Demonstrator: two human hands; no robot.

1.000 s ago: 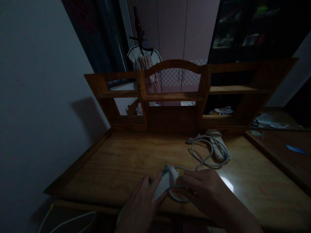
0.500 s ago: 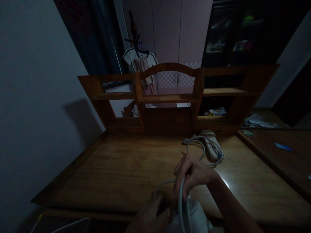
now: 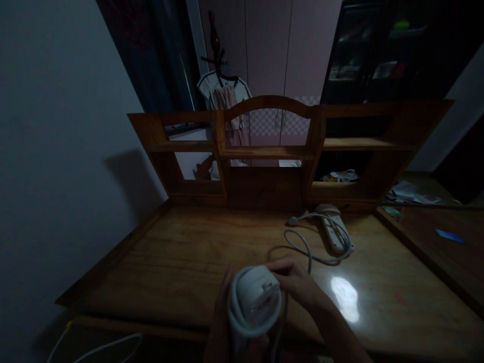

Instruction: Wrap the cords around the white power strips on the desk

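Low in the middle of the view, a rounded white appliance (image 3: 257, 291) is held upright over the near edge of the desk; its exact kind does not show in the dim light. Several turns of grey cord (image 3: 247, 330) wrap round it. My left hand (image 3: 223, 310) grips the appliance from the left and below, its thumb at the front. At the upper right of the appliance, my right hand (image 3: 293, 281) has its fingers pinched against the cord, fingertips partly hidden. Loose cord runs back along the desk to a long white device resembling a power strip (image 3: 335, 234), with a plug (image 3: 292, 221) beside it.
The wooden desk (image 3: 181, 257) has a shelf unit (image 3: 264, 151) along its back edge and a wall on the left. A blue card-like item (image 3: 449, 235) lies on the brown surface at right. A thin white cable (image 3: 109, 346) hangs at lower left.
The white appliance has come up into clearer view, with the cord wrapped round its top. My right hand has moved lower, towards the appliance. The loose cord on the desk has shifted into a new loop.
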